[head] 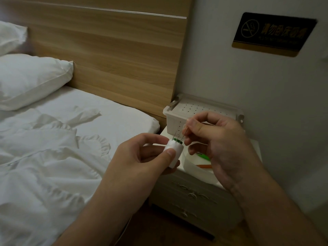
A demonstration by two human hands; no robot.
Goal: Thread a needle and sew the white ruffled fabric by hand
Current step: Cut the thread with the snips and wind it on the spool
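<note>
While the left hand (142,155) is gripping a small white thread spool (174,151) between thumb and curled fingers, the right hand (213,144) is pinching one needle (185,132) between thumb and forefinger at the spool's green top, where two more thin needles (177,134) are standing upright. Both hands are working above the near edge of a white bedside desk (195,176). Behind them, a white perforated basket (200,110) is sitting on the desk against the wall, and green and orange items (204,156), partly hidden by the right hand, are lying on the top. To the left, the white ruffled fabric (95,144) is lying spread on the bed (115,114), untouched, near a white pillow (32,79) and the wooden headboard (115,50). A dark no-smoking sign (273,33) is hanging on the wall.
</note>
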